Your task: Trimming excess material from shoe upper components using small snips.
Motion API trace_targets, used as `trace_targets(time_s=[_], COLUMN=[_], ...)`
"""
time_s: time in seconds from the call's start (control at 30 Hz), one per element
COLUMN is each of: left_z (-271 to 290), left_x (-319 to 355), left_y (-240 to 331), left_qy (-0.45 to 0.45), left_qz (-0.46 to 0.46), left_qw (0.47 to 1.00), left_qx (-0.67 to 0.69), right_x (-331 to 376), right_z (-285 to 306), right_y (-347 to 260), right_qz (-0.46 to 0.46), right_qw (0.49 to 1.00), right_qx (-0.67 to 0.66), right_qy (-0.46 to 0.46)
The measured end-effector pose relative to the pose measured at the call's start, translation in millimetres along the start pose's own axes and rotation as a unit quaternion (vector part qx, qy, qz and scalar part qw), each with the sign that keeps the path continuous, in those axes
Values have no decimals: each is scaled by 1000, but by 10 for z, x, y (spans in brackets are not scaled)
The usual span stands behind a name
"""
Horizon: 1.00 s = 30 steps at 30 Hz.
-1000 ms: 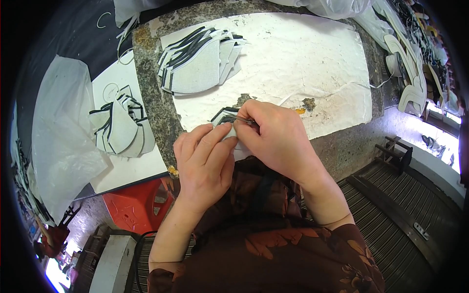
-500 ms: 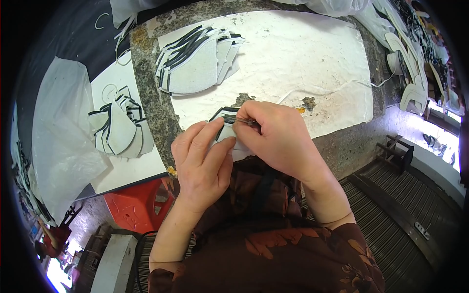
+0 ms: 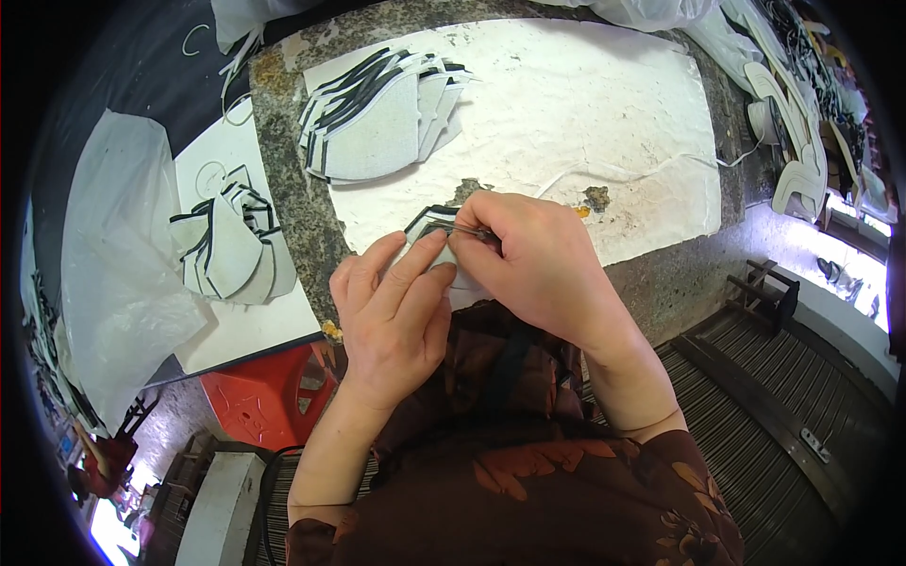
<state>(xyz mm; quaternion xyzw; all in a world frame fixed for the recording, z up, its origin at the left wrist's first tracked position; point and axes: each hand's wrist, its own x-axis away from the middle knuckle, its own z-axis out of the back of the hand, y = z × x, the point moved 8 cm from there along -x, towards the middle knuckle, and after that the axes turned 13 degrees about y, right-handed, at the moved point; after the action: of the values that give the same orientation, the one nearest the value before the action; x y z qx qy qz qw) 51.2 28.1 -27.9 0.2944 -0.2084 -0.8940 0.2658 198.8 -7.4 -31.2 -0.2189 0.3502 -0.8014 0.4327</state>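
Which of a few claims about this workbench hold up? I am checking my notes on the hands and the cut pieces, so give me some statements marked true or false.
1. Both hands hold the small grey-white piece with a black edge. True.
2. The right hand pinches a thin metal tool against that piece. True.
3. The fanned stack of grey pieces with black edges lies on the red plastic stool. False: it lies on the white rough sheet on the stone bench.
4. The left hand rests flat on the clear plastic bag. False: it is at the small piece, far from the bag.
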Motion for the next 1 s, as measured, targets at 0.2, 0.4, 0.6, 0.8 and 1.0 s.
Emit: trace_targets(time_s=[0.2, 0.4, 0.6, 0.8, 1.0], left_z=[-25, -26, -28, -40, -33], left_x=[25, 36, 39, 12, -30], left_y=[10, 26, 16, 45, 89], left_qy=[8, 12, 26, 13, -1], left_qz=[7, 9, 17, 19, 22], left_qw=[1000, 1000, 999, 999, 998], left_qx=[-20, -27, -29, -44, -61], right_x=[-5, -10, -44, -37, -42], right_z=[25, 94, 142, 151, 171], right_y=[28, 45, 71, 90, 108], right_qz=[-16, -28, -13, -7, -27], right_qw=[1000, 1000, 999, 999, 999], right_qx=[-19, 8, 38, 34, 14], right_qy=[-11, -1, 9, 9, -12])
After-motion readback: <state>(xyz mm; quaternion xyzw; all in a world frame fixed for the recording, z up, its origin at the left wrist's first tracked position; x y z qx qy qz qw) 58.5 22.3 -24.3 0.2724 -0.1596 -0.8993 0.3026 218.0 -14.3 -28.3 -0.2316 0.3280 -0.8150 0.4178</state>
